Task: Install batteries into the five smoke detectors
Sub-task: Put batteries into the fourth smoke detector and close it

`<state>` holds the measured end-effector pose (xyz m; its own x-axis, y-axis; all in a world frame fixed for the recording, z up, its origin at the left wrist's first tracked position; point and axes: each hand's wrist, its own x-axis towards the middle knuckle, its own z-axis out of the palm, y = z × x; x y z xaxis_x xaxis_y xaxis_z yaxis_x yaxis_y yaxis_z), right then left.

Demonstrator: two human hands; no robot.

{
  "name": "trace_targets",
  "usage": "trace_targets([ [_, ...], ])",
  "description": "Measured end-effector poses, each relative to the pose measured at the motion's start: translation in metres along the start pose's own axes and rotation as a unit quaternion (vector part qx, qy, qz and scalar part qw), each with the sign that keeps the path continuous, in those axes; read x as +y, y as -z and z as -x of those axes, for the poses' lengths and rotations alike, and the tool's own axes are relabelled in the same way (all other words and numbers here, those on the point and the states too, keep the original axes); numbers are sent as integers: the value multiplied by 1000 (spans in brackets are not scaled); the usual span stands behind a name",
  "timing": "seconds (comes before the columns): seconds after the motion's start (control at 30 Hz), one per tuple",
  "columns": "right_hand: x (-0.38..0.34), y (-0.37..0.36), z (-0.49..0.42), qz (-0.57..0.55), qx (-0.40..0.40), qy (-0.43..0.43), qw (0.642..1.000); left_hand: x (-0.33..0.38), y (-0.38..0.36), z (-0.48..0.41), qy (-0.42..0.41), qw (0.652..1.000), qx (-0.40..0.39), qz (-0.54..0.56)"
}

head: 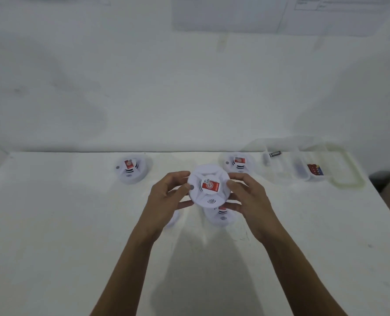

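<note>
A round white smoke detector [208,187] with a red label is held above the table between both hands, its face towards me. My left hand [166,197] grips its left rim and my right hand [248,197] grips its right rim. Below it another detector [221,216] lies on the table, partly hidden. A further one [174,218] peeks out under my left hand. Two more detectors sit near the far edge, one at the left [131,168] and one at the right [239,164]. A single battery [274,153] lies in the clear box.
A clear plastic box [339,176] stands at the back right of the white table [64,236]; it also holds a small red pack [314,169]. A white wall rises just behind the table. The table's right edge drops off near the box.
</note>
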<state>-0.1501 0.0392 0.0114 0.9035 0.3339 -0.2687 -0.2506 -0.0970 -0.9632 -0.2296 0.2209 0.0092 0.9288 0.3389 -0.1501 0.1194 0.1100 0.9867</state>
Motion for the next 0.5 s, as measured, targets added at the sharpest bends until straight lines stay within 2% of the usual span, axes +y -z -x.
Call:
trace_targets([
  [0.5, 5, -50, -81, 18, 48, 9, 999, -20, 38, -84, 2, 999, 33, -1],
])
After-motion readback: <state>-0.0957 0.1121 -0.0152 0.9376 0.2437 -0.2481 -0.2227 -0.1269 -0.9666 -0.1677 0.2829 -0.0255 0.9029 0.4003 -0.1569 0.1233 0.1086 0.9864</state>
